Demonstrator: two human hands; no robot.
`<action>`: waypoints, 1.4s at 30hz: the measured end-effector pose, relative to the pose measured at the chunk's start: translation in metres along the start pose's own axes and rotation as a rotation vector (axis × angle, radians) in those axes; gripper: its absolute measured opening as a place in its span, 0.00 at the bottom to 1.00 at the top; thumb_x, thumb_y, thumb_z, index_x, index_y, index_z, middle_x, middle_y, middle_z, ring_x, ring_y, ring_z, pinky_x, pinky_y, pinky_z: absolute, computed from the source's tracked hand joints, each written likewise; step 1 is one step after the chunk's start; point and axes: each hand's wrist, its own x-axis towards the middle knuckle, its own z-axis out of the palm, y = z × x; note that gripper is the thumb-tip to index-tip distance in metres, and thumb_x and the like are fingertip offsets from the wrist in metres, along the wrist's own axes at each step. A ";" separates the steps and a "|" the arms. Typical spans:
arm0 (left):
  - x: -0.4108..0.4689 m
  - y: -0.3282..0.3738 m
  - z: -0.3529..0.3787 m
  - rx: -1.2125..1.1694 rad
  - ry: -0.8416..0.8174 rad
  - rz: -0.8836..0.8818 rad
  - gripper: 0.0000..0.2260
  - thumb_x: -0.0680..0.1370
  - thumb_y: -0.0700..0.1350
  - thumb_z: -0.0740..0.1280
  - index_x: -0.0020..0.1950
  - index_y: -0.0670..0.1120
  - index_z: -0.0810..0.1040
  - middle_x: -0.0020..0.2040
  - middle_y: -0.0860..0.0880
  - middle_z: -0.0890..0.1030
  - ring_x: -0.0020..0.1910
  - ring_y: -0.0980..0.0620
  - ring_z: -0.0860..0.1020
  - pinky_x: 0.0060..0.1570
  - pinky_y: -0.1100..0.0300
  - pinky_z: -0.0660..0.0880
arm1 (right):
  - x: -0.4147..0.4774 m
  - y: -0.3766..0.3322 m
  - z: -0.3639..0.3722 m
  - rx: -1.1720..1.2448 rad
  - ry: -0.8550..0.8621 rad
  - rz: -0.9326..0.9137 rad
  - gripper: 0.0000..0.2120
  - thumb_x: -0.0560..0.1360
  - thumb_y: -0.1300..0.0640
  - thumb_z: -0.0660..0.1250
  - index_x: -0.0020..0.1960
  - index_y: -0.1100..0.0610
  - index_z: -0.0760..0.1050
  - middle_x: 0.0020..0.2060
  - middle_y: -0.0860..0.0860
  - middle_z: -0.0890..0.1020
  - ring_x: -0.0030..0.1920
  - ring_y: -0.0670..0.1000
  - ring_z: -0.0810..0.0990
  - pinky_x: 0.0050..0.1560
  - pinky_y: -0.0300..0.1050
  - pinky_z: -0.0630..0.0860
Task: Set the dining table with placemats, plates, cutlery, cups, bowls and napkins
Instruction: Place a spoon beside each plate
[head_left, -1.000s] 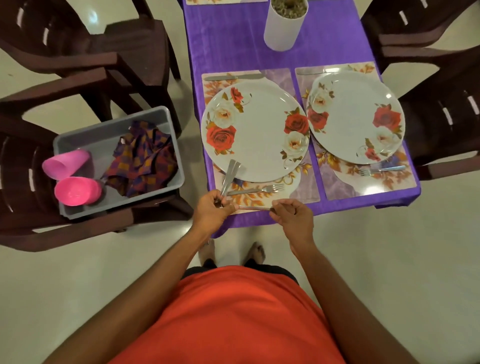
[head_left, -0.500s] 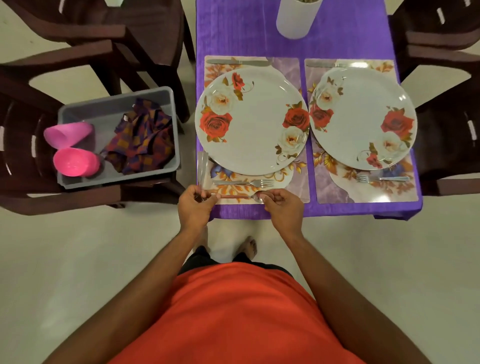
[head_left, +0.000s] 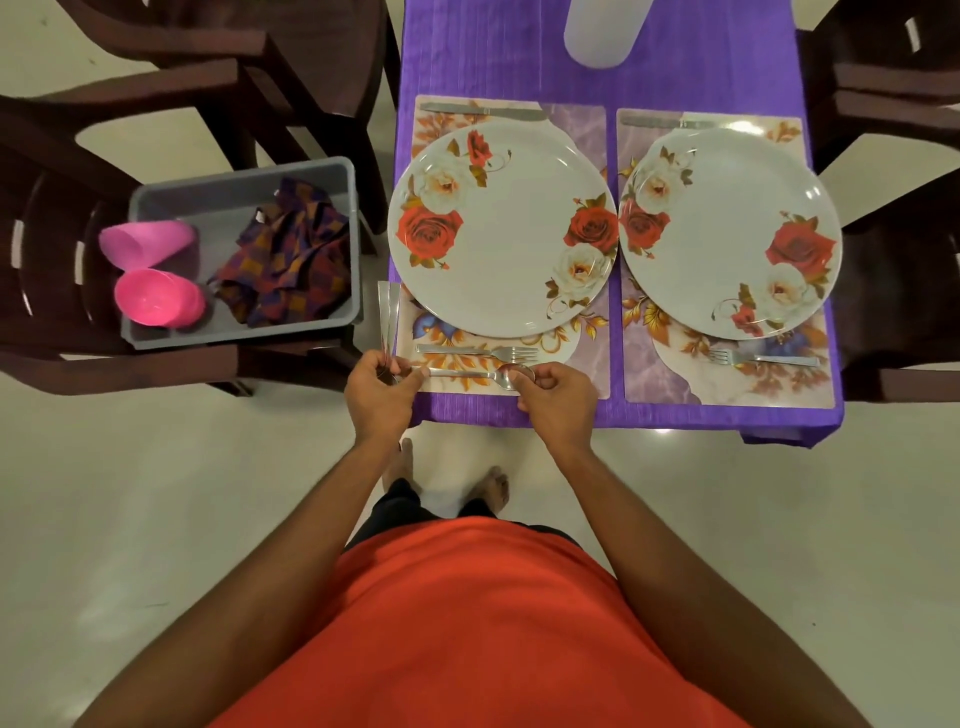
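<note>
Spoon (head_left: 467, 373) flat on placemat (head_left: 592, 364) near edge, 6 o'clock of fork (head_left: 478, 352), long axis 9-to-3. Bowl at 3, pinched by right hand (head_left: 558, 397); handle tip at 9, against left hand (head_left: 379, 389) gripping spare cutlery (head_left: 387, 317).

Spoon (head_left: 462, 373) was at the near edge of the left placemat (head_left: 592, 358) a second ago. It now lies flat further in, just below the fork (head_left: 478, 352) and parallel to it, bowl to the right. Right hand (head_left: 558, 392) moved up with it, fingertips now on the bowl. Left hand (head_left: 379, 387) shifted left, its fingertip at the handle end. The spare spoons (head_left: 387, 317) it grips leaned right over the plate (head_left: 498, 228) rim before; they now point straight away along the table's left edge, off the plate.
</note>
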 end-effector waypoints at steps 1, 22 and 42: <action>0.000 0.000 0.000 0.011 0.001 -0.001 0.11 0.75 0.42 0.75 0.48 0.42 0.73 0.47 0.53 0.80 0.45 0.58 0.80 0.36 0.69 0.78 | 0.000 -0.001 -0.001 -0.008 -0.005 0.003 0.09 0.73 0.49 0.77 0.43 0.55 0.83 0.30 0.47 0.84 0.30 0.46 0.84 0.38 0.46 0.84; -0.028 0.028 0.001 -0.339 -0.311 -0.080 0.12 0.85 0.43 0.58 0.47 0.43 0.78 0.38 0.46 0.80 0.28 0.54 0.73 0.25 0.63 0.67 | -0.024 -0.012 -0.043 0.225 0.087 -0.050 0.09 0.79 0.52 0.69 0.41 0.44 0.80 0.34 0.49 0.84 0.34 0.47 0.84 0.42 0.47 0.84; -0.027 0.078 0.055 -0.131 -0.823 0.075 0.07 0.82 0.45 0.65 0.53 0.42 0.80 0.40 0.47 0.84 0.31 0.55 0.75 0.31 0.63 0.72 | -0.009 -0.051 -0.050 0.800 0.290 0.269 0.05 0.79 0.54 0.70 0.47 0.55 0.83 0.38 0.50 0.84 0.38 0.47 0.82 0.35 0.38 0.75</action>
